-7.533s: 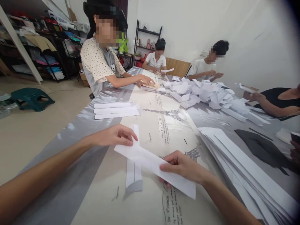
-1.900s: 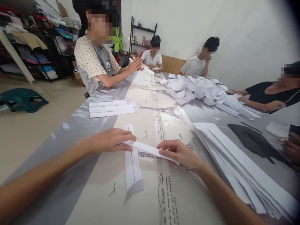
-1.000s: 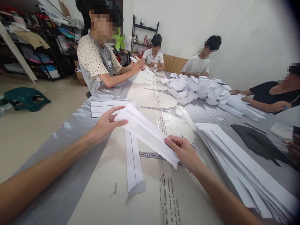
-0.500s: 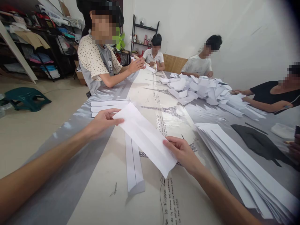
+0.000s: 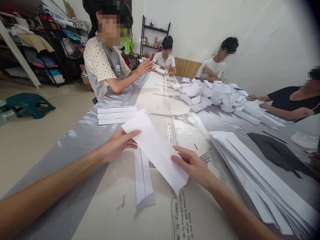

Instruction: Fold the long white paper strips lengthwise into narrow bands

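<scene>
I hold a long white paper strip point(image 5: 152, 146) in both hands, just above the table. My left hand point(image 5: 117, 143) grips its far left edge, fingers partly under the sheet. My right hand point(image 5: 192, 165) pinches its near right edge with thumb on top. Beneath the strip a folded white paper piece point(image 5: 143, 180) lies flat on the printed tablecloth point(image 5: 175, 216), pointing toward me.
A thick fanned stack of white strips point(image 5: 252, 176) lies at my right. More strips point(image 5: 116, 113) lie at the left. A heap of folded papers point(image 5: 212, 95) fills the far middle. Several other people sit around the table; one on the left point(image 5: 107, 63) handles paper. A green stool point(image 5: 28, 105) stands on the floor.
The strip was pressed flat on the table, then lifted and unfolded wider. In the last half second my left hand slid lower and nearer along its edge.
</scene>
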The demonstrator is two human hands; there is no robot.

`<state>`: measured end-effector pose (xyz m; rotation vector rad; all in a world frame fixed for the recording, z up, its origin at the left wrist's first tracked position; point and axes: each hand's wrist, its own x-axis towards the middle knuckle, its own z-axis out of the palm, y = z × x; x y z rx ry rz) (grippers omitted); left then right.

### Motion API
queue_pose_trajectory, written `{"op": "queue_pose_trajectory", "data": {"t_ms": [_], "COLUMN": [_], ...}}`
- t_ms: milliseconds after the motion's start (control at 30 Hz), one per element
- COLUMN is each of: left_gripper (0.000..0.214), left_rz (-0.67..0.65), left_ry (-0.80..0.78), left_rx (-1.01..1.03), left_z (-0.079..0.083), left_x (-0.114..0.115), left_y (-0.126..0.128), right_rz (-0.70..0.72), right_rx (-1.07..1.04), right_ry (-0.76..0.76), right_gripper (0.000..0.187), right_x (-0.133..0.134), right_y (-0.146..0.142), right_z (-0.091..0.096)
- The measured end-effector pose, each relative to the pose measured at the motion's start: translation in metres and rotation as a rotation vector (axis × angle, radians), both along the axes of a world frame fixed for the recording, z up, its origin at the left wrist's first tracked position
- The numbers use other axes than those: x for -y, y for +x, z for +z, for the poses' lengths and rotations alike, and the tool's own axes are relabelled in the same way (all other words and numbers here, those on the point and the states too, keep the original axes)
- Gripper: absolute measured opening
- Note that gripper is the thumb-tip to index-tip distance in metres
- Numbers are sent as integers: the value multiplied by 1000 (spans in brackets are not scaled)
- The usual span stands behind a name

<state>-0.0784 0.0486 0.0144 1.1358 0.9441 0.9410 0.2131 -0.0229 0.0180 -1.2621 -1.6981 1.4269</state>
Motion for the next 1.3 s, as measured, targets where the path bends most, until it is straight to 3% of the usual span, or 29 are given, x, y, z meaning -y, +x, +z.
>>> {"op": "queue_pose_trajectory", "data": {"t_ms": [133, 333, 567, 733, 800, 900, 967, 1167, 1300], "left_gripper": [38, 31, 35, 37, 37, 37, 38, 33, 47], "left_rz": [70, -17, 44, 124, 138, 141, 146, 127, -54], "left_ry": [63, 74, 108, 149, 177, 201, 203, 217, 261], "left_rx": [-12, 19, 12, 19, 6, -8, 5, 39, -124], "left_z": [-2, -6, -2, -2, -3, -3, -5, -4, 5], "left_x": [-8, -17, -16, -17, -17, -17, -17, -15, -14], "left_y": [-9, -18, -18, -16, -15, -14, -13, -13, -19], "right_rz": [52, -82, -19, 116, 146, 204, 250, 320, 311], "right_rx": [-8, -9, 247, 386, 420, 524, 579, 663, 676], "right_ry": [-52, -79, 291, 445, 461, 448, 461, 631, 670], "right_gripper": [29, 36, 38, 40, 51, 82, 87, 57, 49], "right_x": [-2, -6, -7, -3, 0, 5, 8, 17, 13], "right_y": [6, 14, 13, 8, 6, 4, 2, -5, 0], "right_z": [1, 3, -6, -6, -5, -5, -5, -1, -2]}}
